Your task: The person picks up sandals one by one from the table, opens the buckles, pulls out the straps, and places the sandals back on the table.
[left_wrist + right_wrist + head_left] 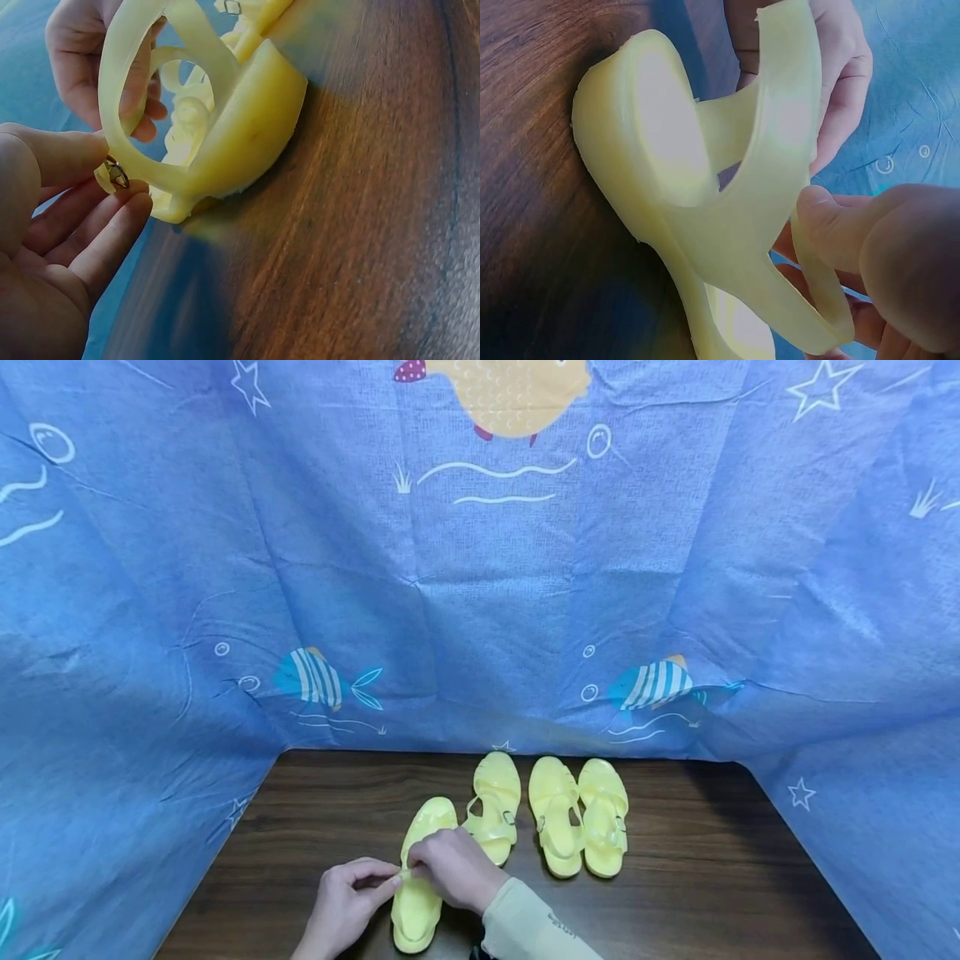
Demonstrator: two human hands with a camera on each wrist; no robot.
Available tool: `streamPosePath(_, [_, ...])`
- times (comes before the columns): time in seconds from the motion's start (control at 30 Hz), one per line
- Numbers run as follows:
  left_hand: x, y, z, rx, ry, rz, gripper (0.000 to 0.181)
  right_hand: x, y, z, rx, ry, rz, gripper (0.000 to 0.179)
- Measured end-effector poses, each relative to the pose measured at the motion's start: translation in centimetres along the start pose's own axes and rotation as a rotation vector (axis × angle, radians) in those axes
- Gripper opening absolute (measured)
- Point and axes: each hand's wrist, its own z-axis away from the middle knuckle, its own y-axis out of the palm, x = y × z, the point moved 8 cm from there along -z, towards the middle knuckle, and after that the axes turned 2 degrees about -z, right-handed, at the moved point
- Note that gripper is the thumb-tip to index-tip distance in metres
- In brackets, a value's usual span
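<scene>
Pinching small metal buckle [118, 175] in left grip [347, 893], thin yellow plastic strap [820, 292] in right grip [459, 867]. Ideally steadying yellow plastic sandal [417, 912] between both.

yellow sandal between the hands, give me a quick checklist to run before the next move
1. Sandal sole down on the table: ok.
2. Left hand has the buckle: ok, pinched between thumb and fingers.
3. Right hand has the strap: ok, the thumb presses it against the fingers.
4. Strap threaded through the buckle: cannot tell, the views do not show the join clearly.
5. Right hand clear of the nearest other sandal: cannot tell, they overlap in the head view.
</scene>
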Motion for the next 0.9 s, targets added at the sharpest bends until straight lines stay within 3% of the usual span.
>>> streamPosePath(0.13, [-0.1, 0.0, -0.1, -0.013, 0.009, 0.004, 0.024, 0.3, -0.2, -0.1, -0.016, -0.029, 0.017, 0.003])
streamPosePath(0.27, [-0.2, 0.3, -0.1, -0.006, 0.038, 0.030, 0.024, 0.8, 0.0, -0.2, -0.031, -0.059, 0.053, 0.008])
streamPosePath(0.53, [-0.5, 0.7, 0.0, 0.021, 0.108, 0.070, 0.020, 1.1, 1.0, -0.4, 0.039, -0.035, 0.039, 0.007])
streamPosePath(0.9, [-0.8, 0.8, 0.2, 0.033, 0.107, 0.105, 0.020, 0.7, 0.5, 0.0, -0.084, -0.049, -0.054, 0.016])
